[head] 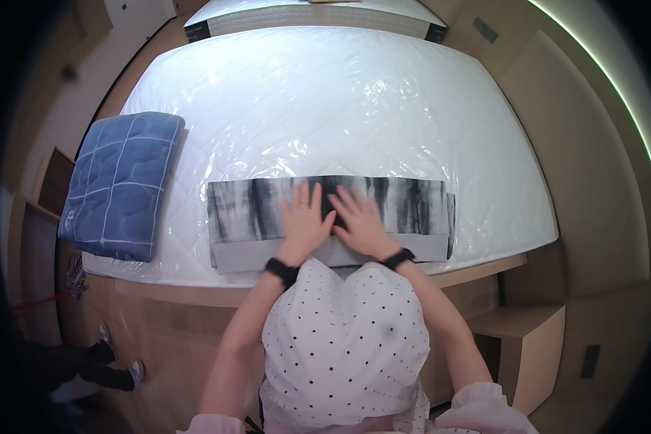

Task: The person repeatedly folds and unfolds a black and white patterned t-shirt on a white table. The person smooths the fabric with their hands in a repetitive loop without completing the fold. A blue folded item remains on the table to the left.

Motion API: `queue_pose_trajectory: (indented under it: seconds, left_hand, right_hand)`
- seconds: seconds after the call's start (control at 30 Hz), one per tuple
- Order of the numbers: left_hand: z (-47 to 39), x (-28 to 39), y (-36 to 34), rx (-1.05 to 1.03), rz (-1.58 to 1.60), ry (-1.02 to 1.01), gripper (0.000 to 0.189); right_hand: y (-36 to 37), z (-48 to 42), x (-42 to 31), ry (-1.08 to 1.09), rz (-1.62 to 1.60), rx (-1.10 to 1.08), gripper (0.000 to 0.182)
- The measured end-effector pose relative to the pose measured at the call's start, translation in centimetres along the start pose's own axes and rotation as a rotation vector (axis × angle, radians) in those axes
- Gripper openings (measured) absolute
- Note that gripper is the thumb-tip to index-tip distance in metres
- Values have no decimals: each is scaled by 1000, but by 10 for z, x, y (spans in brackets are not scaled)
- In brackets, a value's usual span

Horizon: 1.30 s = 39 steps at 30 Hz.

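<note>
A folded black, grey and white patterned cloth (412, 209) lies as a long flat strip near the front edge of a plastic-wrapped mattress (325, 108). Its front part shows a plain grey underside. My left hand (307, 222) rests flat on the middle of the cloth with fingers spread. Beside it, my right hand (361, 222) also lies on the cloth, its fingers apart and slightly blurred. The two thumbs almost meet. Neither hand grips anything.
A folded blue quilted blanket (122, 184) with white lines sits on the mattress's left side. Another mattress (320, 19) stands behind. A wooden nightstand (537, 347) is at the lower right. At the lower left, another person's legs and shoes (135, 374) show on the floor.
</note>
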<state>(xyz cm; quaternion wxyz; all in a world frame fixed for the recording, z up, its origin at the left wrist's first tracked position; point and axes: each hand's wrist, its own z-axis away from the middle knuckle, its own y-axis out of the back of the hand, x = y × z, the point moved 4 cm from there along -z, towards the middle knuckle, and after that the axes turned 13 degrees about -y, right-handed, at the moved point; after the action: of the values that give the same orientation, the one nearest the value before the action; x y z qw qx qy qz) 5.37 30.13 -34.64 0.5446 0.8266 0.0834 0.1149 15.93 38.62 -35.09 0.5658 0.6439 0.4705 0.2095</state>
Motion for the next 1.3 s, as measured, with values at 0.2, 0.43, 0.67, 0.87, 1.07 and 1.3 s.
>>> queue_pose_trajectory:
  seconds: [0.2,0.43,0.67,0.87,1.07,1.3]
  left_hand:
    - [17,-15,-17,66,-30,83,57]
    - [86,-91,17,75,-171,163,57]
    - [117,-111,33,-4,-337,232,61]
    - [154,-137,44,154,-33,486,65]
    - [160,-160,61,151,402,561,65]
    - [147,-187,45,-54,206,847,60]
  right_hand:
    - [-12,1,13,-31,-20,-36,65]
    - [12,50,103,-304,-28,25,61]
    - [22,100,172,-523,169,84,62]
    - [22,125,183,-645,-308,384,64]
    - [23,146,215,-934,-583,386,67]
    - [45,108,197,-1206,-238,-61,65]
